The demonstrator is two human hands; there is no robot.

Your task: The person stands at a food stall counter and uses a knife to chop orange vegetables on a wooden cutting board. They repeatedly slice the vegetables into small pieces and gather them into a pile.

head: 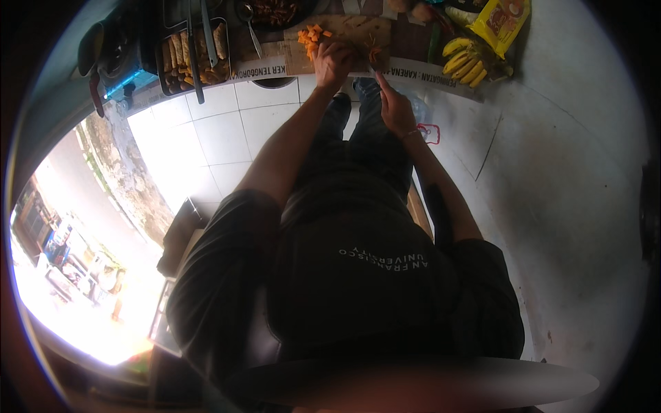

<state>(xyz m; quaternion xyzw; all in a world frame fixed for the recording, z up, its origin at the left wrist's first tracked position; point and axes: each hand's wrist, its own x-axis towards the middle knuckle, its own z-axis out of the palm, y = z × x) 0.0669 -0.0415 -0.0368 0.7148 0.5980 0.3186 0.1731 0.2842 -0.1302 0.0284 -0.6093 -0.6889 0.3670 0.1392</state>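
A wooden cutting board [338,26] lies at the table's front edge, with a pile of diced orange vegetable, likely carrot [311,36], on its left part. My left hand [333,62] rests on the board just below that pile, fingers bent down; whatever lies beneath the fingers is hidden. My right hand [396,106] is closed round the handle of a knife [373,67], its index finger stretched along it. The blade is dark and hard to make out. Small orange scraps [374,53] lie on the board close to the knife.
On the left a tray of browned food [199,57] has tongs [191,49] lying across it. A spoon [253,36] leans from a dark pan of food [273,11]. Bananas [465,59] and a yellow packet [498,26] sit at the right. A stove [121,62] stands far left.
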